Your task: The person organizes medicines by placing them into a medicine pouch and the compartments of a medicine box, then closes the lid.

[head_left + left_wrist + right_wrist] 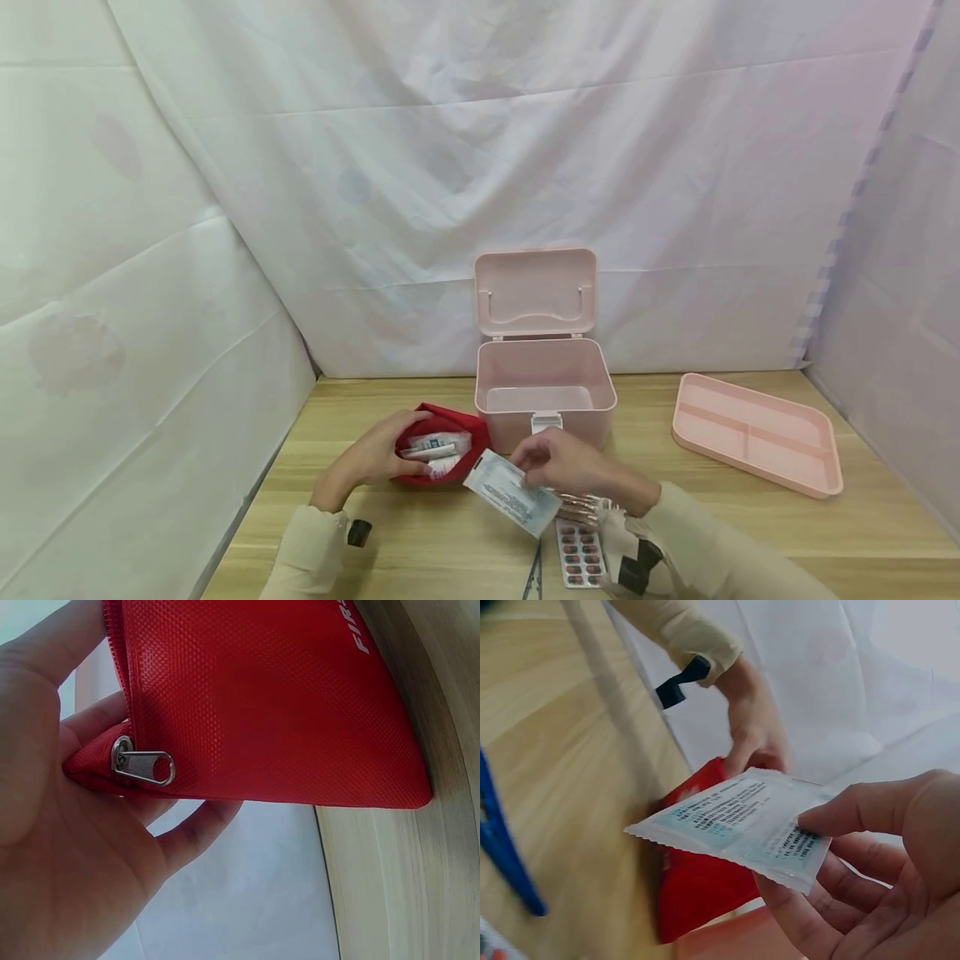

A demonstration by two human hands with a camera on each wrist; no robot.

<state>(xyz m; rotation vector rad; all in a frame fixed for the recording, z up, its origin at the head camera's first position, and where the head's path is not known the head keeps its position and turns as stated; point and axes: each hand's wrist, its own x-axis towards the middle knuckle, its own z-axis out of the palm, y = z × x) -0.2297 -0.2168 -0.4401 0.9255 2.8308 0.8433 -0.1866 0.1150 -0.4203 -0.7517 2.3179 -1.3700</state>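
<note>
My left hand (378, 450) holds a red zip pouch (482, 435) by its mouth, which gapes upward. Inside the pouch lie clear plastic packets and white items (442, 446). In the left wrist view, the metal zipper pull (146, 765) hangs near the palm and part of a white printed word shows on the fabric. Between thumb and fingers, my right hand (562, 462) pinches a flat white sachet (510, 492) with printed text and crimped edges. The sachet is just right of the pouch in the head view; in the right wrist view it hides part of the pouch (705, 892).
A pink box (510, 427) stands behind the hands, lid (536, 292) raised. To the right lies a pink divided tray (787, 437). Near the front are a capsule blister pack (581, 557), shiny brown packets (577, 507) and a blue tweezers-like tool (506, 840). White cloth hangs around the table.
</note>
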